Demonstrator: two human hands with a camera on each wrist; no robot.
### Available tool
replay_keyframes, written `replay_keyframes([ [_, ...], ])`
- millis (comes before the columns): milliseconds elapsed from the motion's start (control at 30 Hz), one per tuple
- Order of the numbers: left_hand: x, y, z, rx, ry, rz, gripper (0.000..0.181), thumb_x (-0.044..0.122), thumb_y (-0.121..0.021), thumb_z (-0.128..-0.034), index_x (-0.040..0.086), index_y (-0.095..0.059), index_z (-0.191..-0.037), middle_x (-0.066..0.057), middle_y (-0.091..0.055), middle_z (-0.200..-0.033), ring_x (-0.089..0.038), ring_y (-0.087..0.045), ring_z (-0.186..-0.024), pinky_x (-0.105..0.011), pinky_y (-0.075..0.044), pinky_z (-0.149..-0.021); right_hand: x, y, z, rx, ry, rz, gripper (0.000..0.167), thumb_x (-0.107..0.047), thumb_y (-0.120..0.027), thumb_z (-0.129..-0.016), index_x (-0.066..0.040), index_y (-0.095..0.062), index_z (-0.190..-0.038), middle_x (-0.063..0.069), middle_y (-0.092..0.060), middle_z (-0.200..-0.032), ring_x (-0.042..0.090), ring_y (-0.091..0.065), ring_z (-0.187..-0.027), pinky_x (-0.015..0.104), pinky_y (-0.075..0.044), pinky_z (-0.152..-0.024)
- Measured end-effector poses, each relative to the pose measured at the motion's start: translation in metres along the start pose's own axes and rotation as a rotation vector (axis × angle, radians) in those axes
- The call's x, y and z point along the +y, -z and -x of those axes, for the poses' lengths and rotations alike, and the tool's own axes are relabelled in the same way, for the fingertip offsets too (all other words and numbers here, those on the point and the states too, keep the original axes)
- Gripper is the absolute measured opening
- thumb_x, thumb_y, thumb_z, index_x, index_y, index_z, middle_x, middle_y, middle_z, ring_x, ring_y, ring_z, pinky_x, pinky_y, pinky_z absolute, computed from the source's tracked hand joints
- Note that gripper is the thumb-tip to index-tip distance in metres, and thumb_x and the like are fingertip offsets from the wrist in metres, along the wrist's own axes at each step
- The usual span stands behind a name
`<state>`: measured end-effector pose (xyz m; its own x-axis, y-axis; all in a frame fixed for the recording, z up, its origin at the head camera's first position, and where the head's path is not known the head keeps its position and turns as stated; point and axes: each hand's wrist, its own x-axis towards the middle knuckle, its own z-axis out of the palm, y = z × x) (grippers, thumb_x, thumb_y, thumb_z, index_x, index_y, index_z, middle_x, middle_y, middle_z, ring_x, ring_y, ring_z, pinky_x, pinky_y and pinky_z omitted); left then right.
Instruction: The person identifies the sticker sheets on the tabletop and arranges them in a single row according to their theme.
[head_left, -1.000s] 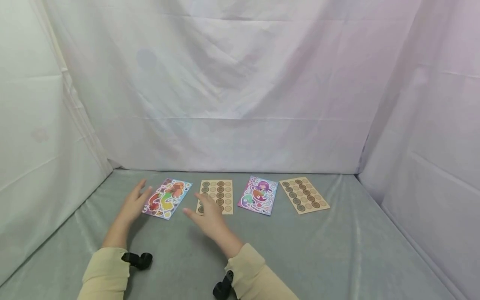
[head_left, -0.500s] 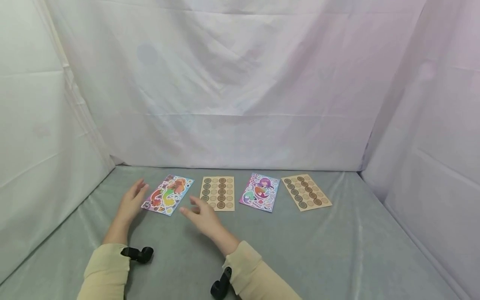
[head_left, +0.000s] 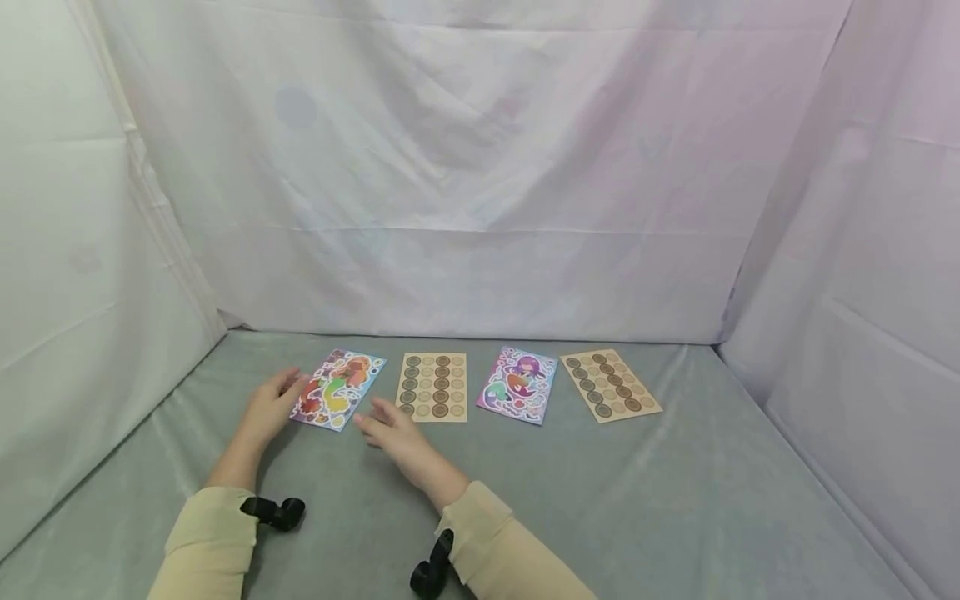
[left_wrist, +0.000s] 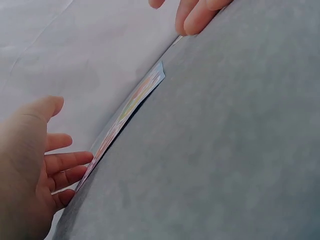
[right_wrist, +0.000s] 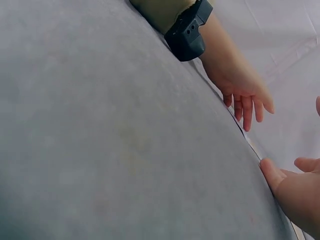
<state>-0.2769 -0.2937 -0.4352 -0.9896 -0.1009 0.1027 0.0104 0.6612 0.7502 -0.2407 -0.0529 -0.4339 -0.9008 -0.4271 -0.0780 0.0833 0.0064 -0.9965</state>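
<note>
A colourful mermaid sticker sheet (head_left: 341, 390) lies leftmost in a row on the grey cloth. At its left edge is my left hand (head_left: 272, 408), whose fingers reach the sheet's near end in the left wrist view; whether they touch it I cannot tell. My right hand (head_left: 405, 443) hovers with relaxed fingers between that sheet and a tan sheet of round stickers (head_left: 432, 387), holding nothing. The left wrist view shows the mermaid sheet (left_wrist: 127, 110) almost edge-on, with the right hand's fingertips (left_wrist: 197, 20) beyond it.
Farther right lie a second mermaid sticker sheet (head_left: 517, 386) in pink and purple, and another tan sheet of round stickers (head_left: 611, 385), set askew. White cloth walls (head_left: 480, 167) enclose the back and sides of the grey surface (head_left: 637, 517). Black wrist cameras sit on both sleeves.
My right hand has drawn left and a little nearer, off the tan sheet. My left hand has shifted slightly right, over the mermaid sheet's left edge. The sheets stay in place on the cloth.
</note>
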Motion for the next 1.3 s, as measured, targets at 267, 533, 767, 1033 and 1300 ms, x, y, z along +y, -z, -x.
replay_keyframes([
  [267,0.003,0.002,0.0,0.007,0.033,0.037,0.066,0.04,-0.039,-0.1022,-0.01,-0.03,-0.143,-0.034,-0.039,-0.138,-0.047,-0.035,-0.128,-0.058,-0.03,-0.103,0.003,-0.006,-0.008,-0.038,-0.002,-0.214,0.063,-0.024,-0.056,-0.097,0.003,-0.028,-0.147,0.019,-0.044,-0.139,0.031,-0.048,-0.125,0.035,-0.042,-0.1],
  [533,0.004,0.006,0.0,0.019,0.08,0.1,0.064,0.041,-0.041,-0.1014,-0.007,-0.034,-0.144,-0.031,-0.035,-0.143,-0.046,-0.028,-0.134,-0.058,-0.023,-0.107,0.005,-0.005,-0.012,-0.114,-0.019,-0.353,0.066,-0.024,-0.051,-0.099,0.001,-0.019,-0.15,0.023,-0.029,-0.148,0.036,-0.035,-0.134,0.042,-0.031,-0.108],
  [767,0.007,0.003,0.0,0.049,0.193,0.182,0.064,0.041,-0.04,-0.1001,-0.004,-0.034,-0.145,-0.029,-0.042,-0.138,-0.04,-0.046,-0.121,-0.052,-0.034,-0.1,0.006,-0.003,-0.012,-0.145,-0.027,-0.428,0.065,-0.02,-0.049,-0.099,-0.001,-0.015,-0.152,0.026,-0.02,-0.152,0.04,-0.026,-0.138,0.045,-0.024,-0.111],
  [1033,0.011,0.003,0.004,0.055,0.213,0.228,0.06,0.034,-0.041,-0.1004,-0.008,-0.035,-0.142,-0.027,-0.05,-0.133,-0.037,-0.05,-0.115,-0.042,-0.042,-0.09,0.007,-0.001,-0.014,-0.179,-0.042,-0.46,0.064,-0.02,-0.046,-0.101,-0.002,-0.012,-0.152,0.025,-0.014,-0.154,0.039,-0.021,-0.139,0.045,-0.022,-0.112],
  [1300,0.013,0.002,0.007,0.041,0.237,0.271,0.06,0.036,-0.036,-0.1022,-0.007,-0.033,-0.144,-0.024,-0.049,-0.135,-0.035,-0.047,-0.118,-0.048,-0.039,-0.094,0.007,0.001,-0.015,-0.207,-0.037,-0.482,0.061,-0.019,-0.041,-0.103,-0.001,-0.011,-0.152,0.027,-0.012,-0.154,0.04,-0.018,-0.14,0.047,-0.02,-0.112],
])
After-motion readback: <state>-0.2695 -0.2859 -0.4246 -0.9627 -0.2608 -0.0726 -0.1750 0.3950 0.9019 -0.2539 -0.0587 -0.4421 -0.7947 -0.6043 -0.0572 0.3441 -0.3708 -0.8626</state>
